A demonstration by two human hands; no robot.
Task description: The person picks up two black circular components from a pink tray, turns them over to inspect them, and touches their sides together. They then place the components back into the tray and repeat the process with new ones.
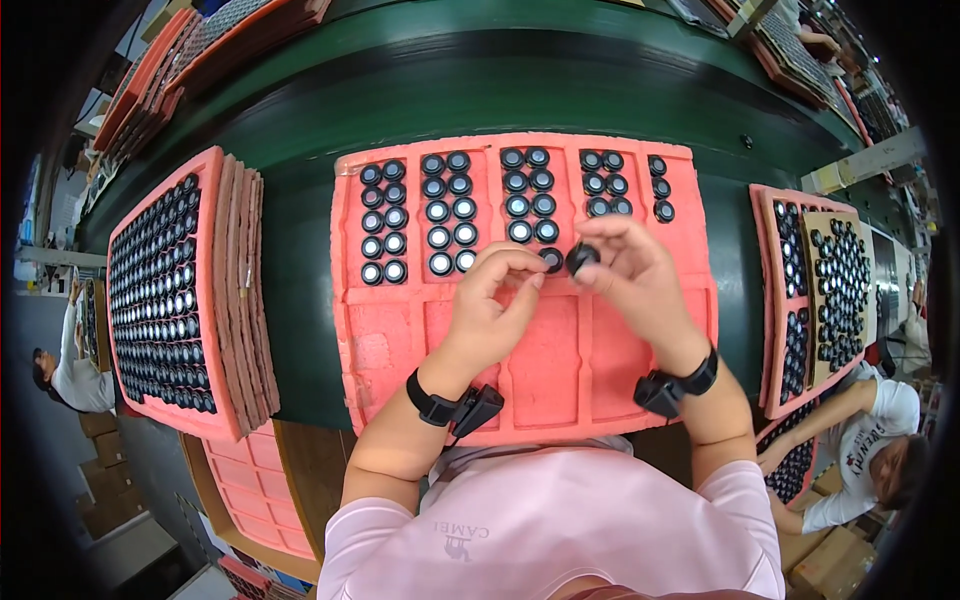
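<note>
A pink foam tray (460, 340) lies in front of me. Its far compartments hold rows of small black round parts (438, 237) with pale ring-shaped tops. My right hand (640, 285) grips one loose black round part (582, 258) between thumb and fingers, just above the tray. Close by on the left, my left hand (497, 305) has its thumb and index finger drawn together in a pinch; whether anything is between them is hidden. Another black part (551, 260) sits in the tray between the two hands.
The tray rests on a green work surface (440, 85). At left stands a stack of pink trays (240, 300), the top one full of black parts. More loaded trays (785, 300) lie at right, near a co-worker (870, 440). Another person (75, 370) is at far left.
</note>
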